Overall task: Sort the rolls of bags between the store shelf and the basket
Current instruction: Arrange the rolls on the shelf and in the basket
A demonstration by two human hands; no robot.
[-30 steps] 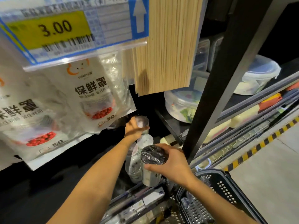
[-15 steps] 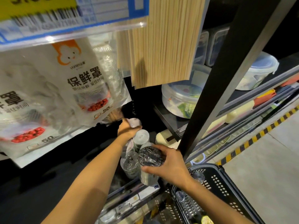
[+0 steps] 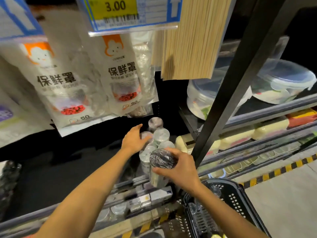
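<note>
Several upright rolls of bags (image 3: 161, 137) stand in a cluster on the dark store shelf (image 3: 51, 169). My left hand (image 3: 133, 140) hovers over the cluster's left side with fingers stretched, fingertips at one roll (image 3: 146, 134). Just beyond it stands a rear roll (image 3: 155, 122), free of the hand. My right hand (image 3: 181, 170) grips a roll with a dark crinkled top (image 3: 160, 161) at the shelf's front rail, held upright. The black plastic basket (image 3: 240, 200) sits at the lower right under my right forearm, with clear-wrapped rolls (image 3: 214, 189) inside.
Hanging packs of food covers (image 3: 120, 74) and a price tag (image 3: 130, 12) dangle above the rolls. A bundle of bamboo skewers (image 3: 192, 40) hangs to the right. A black upright post (image 3: 240, 83) crosses beside my right hand. Plastic containers (image 3: 281, 81) fill the right-hand shelves.
My left hand has let go of the roll it held at the back of the cluster and drawn back with fingers spread. My right hand keeps its roll near the rail.
</note>
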